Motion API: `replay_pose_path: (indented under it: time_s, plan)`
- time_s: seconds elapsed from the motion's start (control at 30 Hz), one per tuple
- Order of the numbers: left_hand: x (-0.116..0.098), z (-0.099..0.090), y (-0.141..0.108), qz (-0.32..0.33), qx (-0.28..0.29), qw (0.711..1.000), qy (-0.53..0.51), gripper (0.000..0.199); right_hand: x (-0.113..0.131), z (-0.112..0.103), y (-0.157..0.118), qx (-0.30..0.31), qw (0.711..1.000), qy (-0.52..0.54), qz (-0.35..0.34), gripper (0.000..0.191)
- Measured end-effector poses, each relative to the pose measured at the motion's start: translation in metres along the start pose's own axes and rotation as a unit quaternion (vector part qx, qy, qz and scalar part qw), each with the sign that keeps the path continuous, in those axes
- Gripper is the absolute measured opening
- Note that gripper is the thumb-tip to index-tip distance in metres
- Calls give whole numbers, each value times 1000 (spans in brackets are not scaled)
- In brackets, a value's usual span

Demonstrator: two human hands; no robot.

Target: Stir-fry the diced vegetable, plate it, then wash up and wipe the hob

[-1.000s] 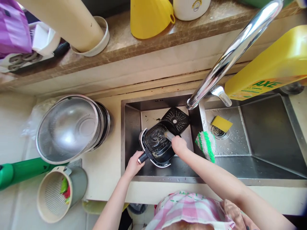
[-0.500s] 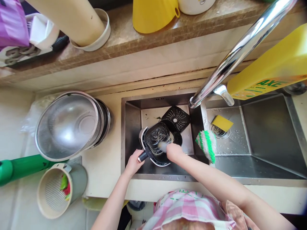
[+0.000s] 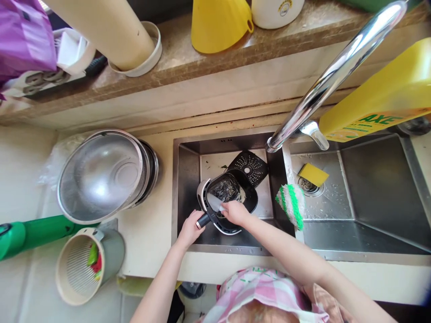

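Note:
My left hand [image 3: 190, 229] is wrapped round the short handle of a black air fryer basket [image 3: 249, 197], which is tilted in the left sink basin. Dark, greasy residue with pale streaks coats the inside of the basket. In my right hand [image 3: 236, 212] is a pale, flat scraper [image 3: 214, 202], its blade over the basket's inner surface near the handle side. Behind the basket, partly covered by it, a black perforated crisper plate [image 3: 253, 164] lies in the same basin.
A green-and-white scrubber [image 3: 291, 204] rests on the sink divider. In the right basin, a yellow sponge [image 3: 314, 174] lies by the drain. The faucet [image 3: 323, 89] and a yellow detergent bottle [image 3: 380, 103] rise behind. Stacked metal bowls [image 3: 101, 177] stand left, above a bin [image 3: 112, 255].
My right hand has moved slightly left and the scraper blade has swung toward the basket's handle side, showing more clearly. My left hand keeps its hold on the handle.

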State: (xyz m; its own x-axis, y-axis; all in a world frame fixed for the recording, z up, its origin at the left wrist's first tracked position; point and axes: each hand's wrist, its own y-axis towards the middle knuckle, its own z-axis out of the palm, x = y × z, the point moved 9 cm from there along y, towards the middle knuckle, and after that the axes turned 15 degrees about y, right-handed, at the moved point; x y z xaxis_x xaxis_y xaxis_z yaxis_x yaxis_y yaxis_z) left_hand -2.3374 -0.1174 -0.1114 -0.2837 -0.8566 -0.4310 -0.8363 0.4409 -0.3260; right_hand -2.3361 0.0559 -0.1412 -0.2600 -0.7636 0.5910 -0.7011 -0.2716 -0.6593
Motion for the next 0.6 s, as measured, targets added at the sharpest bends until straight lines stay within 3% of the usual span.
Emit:
replay_pose_path:
  time_s: [0.07, 0.13, 0.3, 0.37, 0.47, 0.6]
  plan:
    - [1, 0, 1, -1, 0, 1000, -2, 27, -6, -6, 0, 19, 1000, -23, 5, 23]
    - [3, 2, 1, 1, 2, 1000, -6, 27, -20, -25, 2, 11, 998, -48, 26, 19]
    - [11, 4, 1, -16, -2, 1000, -17, 28, -40, -72, 11, -57, 993, -86, 56, 32]
    - [18, 2, 1, -38, -13, 999, -19, 29, -40, -73, 6, -73, 991, -87, 73, 35]
    - [27, 4, 1, -62, -21, 998, -24, 30, -39, -55, -10, -61, 991, -68, 93, 28]
    - [32, 19, 6, -86, -19, 995, -34, 23, -42, -46, -38, -72, 993, -23, 95, 23]
